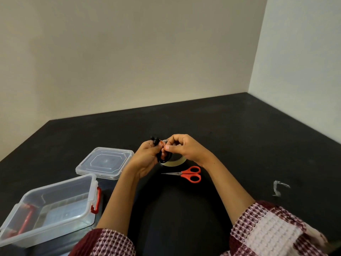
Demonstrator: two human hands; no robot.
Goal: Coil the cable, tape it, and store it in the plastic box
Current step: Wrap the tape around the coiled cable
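At mid-frame we hold the coiled cable (163,158) just above the bench (239,135). Our left hand (147,157) grips the bundle, and our right hand (182,146) pinches it from the other side, so both hands touch. The tape roll (174,162) lies right beneath them, with the scissors (188,174) just below it. The open box (64,196) sits lower left, its lid (105,161) beside it.

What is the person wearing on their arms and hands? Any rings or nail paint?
The sleeves stop near the elbows. The left sleeve and right sleeve are a bumpy knit in maroon and pale pink blocks. The left hand and right hand wear no rings, watch or gloves that show. The thumbnails look painted orange.
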